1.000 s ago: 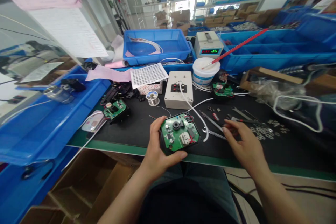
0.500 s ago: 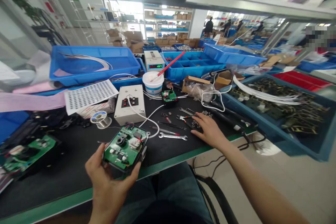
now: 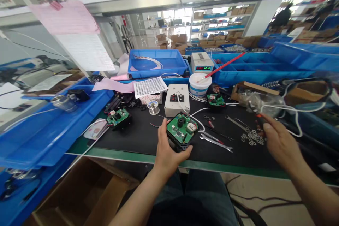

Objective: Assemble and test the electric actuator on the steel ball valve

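Observation:
My left hand (image 3: 167,150) is closed round a green circuit board in a black housing (image 3: 182,130), holding it over the black mat near the bench's front edge. A white cable (image 3: 197,119) runs from the board toward the white switch box (image 3: 177,99). My right hand (image 3: 278,140) is lifted at the right, fingers closed on a small red-handled tool (image 3: 255,115), just right of a scatter of washers (image 3: 250,137). Two wrenches (image 3: 215,141) lie between my hands.
A white tub with a red brush (image 3: 198,84), a solder spool (image 3: 153,106), a second circuit board (image 3: 215,99) and a third one (image 3: 118,117) sit on the mat. Blue bins (image 3: 156,61) line the back and left. A soldering iron (image 3: 275,84) rests at right.
My right hand has left the mat and lifted a red-handled tool to the right. My left hand still holds the board; the view has swung back left.

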Tool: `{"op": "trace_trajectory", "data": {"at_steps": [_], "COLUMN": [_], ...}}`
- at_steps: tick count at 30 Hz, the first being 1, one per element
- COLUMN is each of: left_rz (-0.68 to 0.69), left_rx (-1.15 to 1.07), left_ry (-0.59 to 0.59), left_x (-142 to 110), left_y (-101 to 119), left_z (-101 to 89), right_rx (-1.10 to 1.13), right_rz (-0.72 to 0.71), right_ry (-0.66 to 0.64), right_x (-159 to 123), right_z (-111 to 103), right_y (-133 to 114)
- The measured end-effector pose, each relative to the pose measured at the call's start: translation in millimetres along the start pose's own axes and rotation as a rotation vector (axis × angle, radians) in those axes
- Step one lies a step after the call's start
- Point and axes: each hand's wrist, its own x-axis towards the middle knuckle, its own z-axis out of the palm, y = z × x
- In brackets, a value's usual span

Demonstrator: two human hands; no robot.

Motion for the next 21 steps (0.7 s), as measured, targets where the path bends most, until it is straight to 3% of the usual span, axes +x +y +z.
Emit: {"op": "trace_trajectory", "data": {"at_steps": [2,3,5,6,8,10,11,14,15,18,19,21], "left_rz": [0.003,0.011,0.03,0.037,0.043,0.042,0.045,0.054,0.054,0.045,0.048,0.053], "left_rx": [0.011,0.013,0.016,0.017,0.017,0.014,0.015,0.023,0.024,0.015,0.014,0.013], "left_ry": [-0.001,0.002,0.014,0.02,0.029,0.033,0.032,0.031,0.029,0.03,0.026,0.021], "left_x": [1,1,1,1,0,-1,-1,-2,-2,-2,-2,-3], "left_y": [2,3,2,1,0,-2,-2,-1,-1,-1,-1,-2], "left_z": [0.1,0.0,0.1,0.2,0.4,0.4,0.3,-0.5,-0.8,-1.4,-1.5,-1.5], "right_rx": [0.145,0.157,0.182,0.178,0.163,0.115,0.082,0.015,0.022,0.059,0.054,0.035], "right_rz": [-0.025,-0.133,-0.391,-0.467,-0.573,-0.65,-0.694,-0.796,-0.779,-0.689,-0.707,-0.781], "right_ry": [0.009,-0.035,-0.271,-0.309,-0.181,-0.016,-0.01,-0.225,-0.238,-0.045,-0.049,-0.217], "right_x": [0,0,2,3,9,14,17,22,23,25,25,24], "right_z": [-15,-21,-30,-34,-40,-44,-45,-48,-49,-52,-52,-51], "right_y": [-43,-67,-112,-130,-155,-167,-170,-172,-172,-174,-175,-176]}}
